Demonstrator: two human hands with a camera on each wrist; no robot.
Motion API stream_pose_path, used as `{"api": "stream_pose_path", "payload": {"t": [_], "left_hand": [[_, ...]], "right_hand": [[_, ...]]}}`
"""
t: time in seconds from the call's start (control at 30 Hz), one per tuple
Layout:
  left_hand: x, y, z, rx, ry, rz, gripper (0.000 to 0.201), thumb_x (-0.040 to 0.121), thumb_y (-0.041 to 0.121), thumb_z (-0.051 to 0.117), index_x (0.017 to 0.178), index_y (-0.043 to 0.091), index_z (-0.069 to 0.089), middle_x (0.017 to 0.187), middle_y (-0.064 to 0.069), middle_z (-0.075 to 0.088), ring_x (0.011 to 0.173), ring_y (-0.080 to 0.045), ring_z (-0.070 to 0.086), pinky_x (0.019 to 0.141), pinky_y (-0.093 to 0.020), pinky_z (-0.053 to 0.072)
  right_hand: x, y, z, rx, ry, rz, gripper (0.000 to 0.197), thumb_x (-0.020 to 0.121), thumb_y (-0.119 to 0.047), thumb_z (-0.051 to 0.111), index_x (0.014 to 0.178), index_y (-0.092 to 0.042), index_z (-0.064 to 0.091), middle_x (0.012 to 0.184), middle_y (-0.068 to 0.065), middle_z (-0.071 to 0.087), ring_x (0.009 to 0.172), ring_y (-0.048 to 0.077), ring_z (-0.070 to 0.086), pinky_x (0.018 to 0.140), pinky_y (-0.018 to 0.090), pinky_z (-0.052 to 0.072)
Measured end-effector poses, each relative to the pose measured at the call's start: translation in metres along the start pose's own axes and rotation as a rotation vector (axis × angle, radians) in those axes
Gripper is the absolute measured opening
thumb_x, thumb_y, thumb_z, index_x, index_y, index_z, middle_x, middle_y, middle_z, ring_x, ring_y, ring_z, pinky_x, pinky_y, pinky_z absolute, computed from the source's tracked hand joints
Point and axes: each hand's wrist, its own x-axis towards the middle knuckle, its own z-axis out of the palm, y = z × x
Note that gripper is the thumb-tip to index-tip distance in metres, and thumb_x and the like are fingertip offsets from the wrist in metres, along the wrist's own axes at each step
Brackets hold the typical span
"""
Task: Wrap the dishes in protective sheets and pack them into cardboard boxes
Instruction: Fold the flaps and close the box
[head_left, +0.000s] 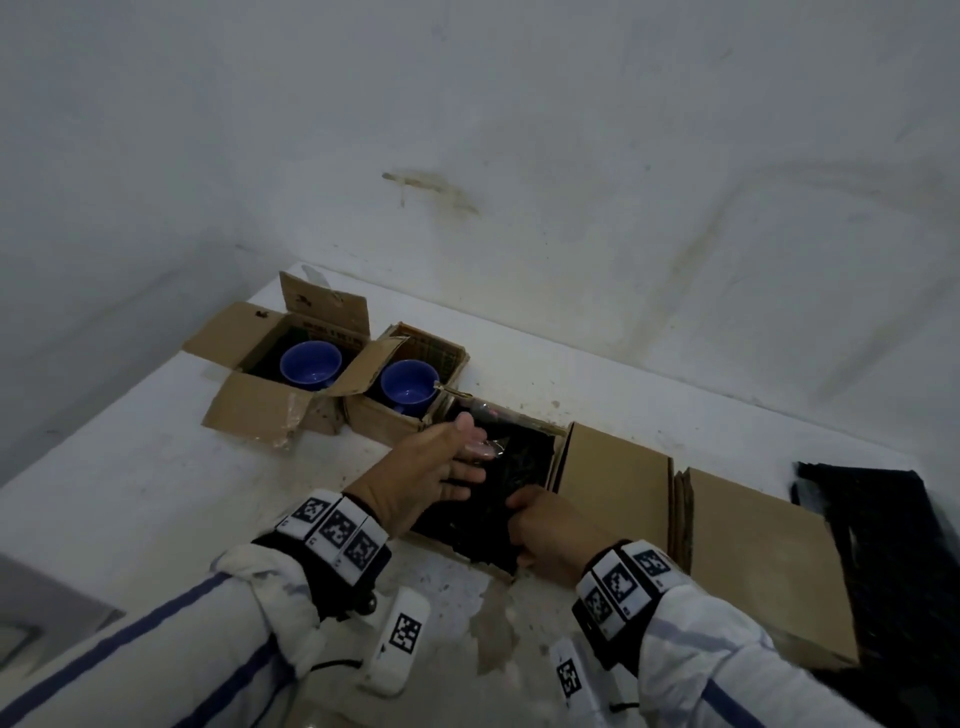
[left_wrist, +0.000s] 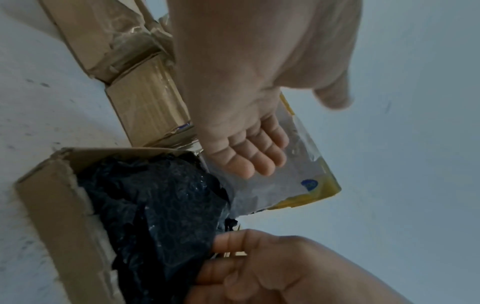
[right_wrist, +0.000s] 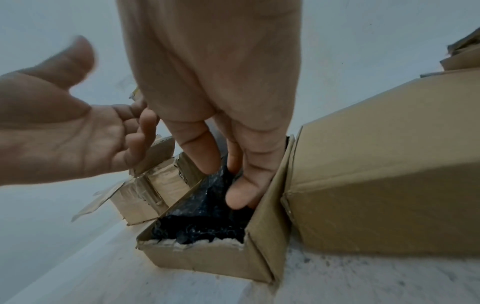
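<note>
Tucking looks the step in hand: right hand (right_wrist: 241, 181), grip curled on the black wrap (left_wrist: 161, 205) inside the open box (right_wrist: 207, 261), should press it down evenly while the released left hand (head_left: 441, 467) just beside holds the taped flap (left_wrist: 298, 174) back, probably.

Bare storeroom corner: stained white wall (head_left: 519, 156), cardboard boxes (head_left: 618, 483) on ledge

head: high, looking down | wrists: close, share black-lined box (left_wrist: 46, 197)
</note>
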Motion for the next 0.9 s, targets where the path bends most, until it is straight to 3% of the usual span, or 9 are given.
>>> {"api": "stream_pose_path", "payload": {"t": [0.1,0.27,0.43,0.53,0.63,0.8,0.9], "left_hand": [[-0.004,-0.003,0.004,0.028,0.119,0.082,0.012,0.097,0.018,0.049,0.087,0.015,0.055,0.089,-0.002,0.065,0.075,-0.010,0.057,0.069,-0.024,0.045],[-0.017,-0.020,0.007,0.013,0.167,0.037,0.014,0.095,0.013,0.052,0.082,0.013,0.054,0.078,-0.001,0.063,0.068,-0.010,0.056,0.061,-0.021,0.046],[-0.034,-0.043,0.009,-0.001,0.180,-0.059,0.015,0.095,0.011,0.052,0.080,0.009,0.055,0.071,-0.005,0.061,0.064,-0.015,0.054,0.059,-0.024,0.044],[-0.041,-0.055,0.007,0.013,0.200,-0.148,0.016,0.095,0.011,0.052,0.080,0.008,0.058,0.071,-0.005,0.061,0.065,-0.016,0.054,0.060,-0.025,0.043],[-0.045,-0.067,0.006,-0.010,0.245,-0.195,0.016,0.095,0.012,0.052,0.080,0.007,0.057,0.075,-0.007,0.061,0.065,-0.016,0.054,0.060,-0.026,0.042],[-0.045,-0.083,0.007,-0.150,0.322,-0.208,0.005,0.092,0.006,0.056,0.089,0.003,0.053,0.078,-0.012,0.056,0.062,-0.018,0.054,0.056,-0.026,0.047],[-0.045,-0.095,0.008,-0.266,0.307,-0.187,0.008,0.092,0.003,0.055,0.084,0.003,0.054,0.072,-0.011,0.047,0.061,-0.018,0.047,0.063,-0.029,0.044]], "right_hand": [[-0.005,-0.001,-0.001,-0.060,-0.020,-0.017,0.036,0.088,0.000,0.043,0.121,-0.015,0.048,0.097,0.005,0.052,0.093,0.027,0.060,0.069,0.031,0.049],[-0.007,0.002,-0.006,0.042,-0.017,0.000,0.025,0.091,0.006,0.039,0.099,-0.016,0.050,0.077,0.007,0.049,0.059,0.019,0.050,0.045,0.025,0.041],[-0.005,0.013,-0.010,0.242,0.079,0.042,0.024,0.095,0.004,0.030,0.085,-0.007,0.048,0.065,0.011,0.046,0.050,0.021,0.041,0.042,0.025,0.032],[-0.007,0.016,-0.012,0.335,0.085,0.060,0.021,0.096,0.000,0.031,0.088,-0.004,0.050,0.073,0.015,0.052,0.055,0.024,0.048,0.047,0.030,0.042],[-0.006,0.020,-0.010,0.429,0.100,0.045,0.022,0.095,-0.016,0.039,0.087,-0.004,0.056,0.071,0.012,0.057,0.058,0.024,0.052,0.052,0.030,0.044],[-0.010,0.023,-0.006,0.480,0.148,0.014,0.033,0.089,-0.026,0.040,0.063,-0.010,0.053,0.061,0.011,0.057,0.062,0.027,0.054,0.061,0.033,0.044],[-0.013,0.022,-0.004,0.380,0.132,0.007,0.034,0.095,-0.030,0.045,0.077,-0.006,0.060,0.075,0.014,0.062,0.068,0.029,0.058,0.060,0.033,0.049]]}}
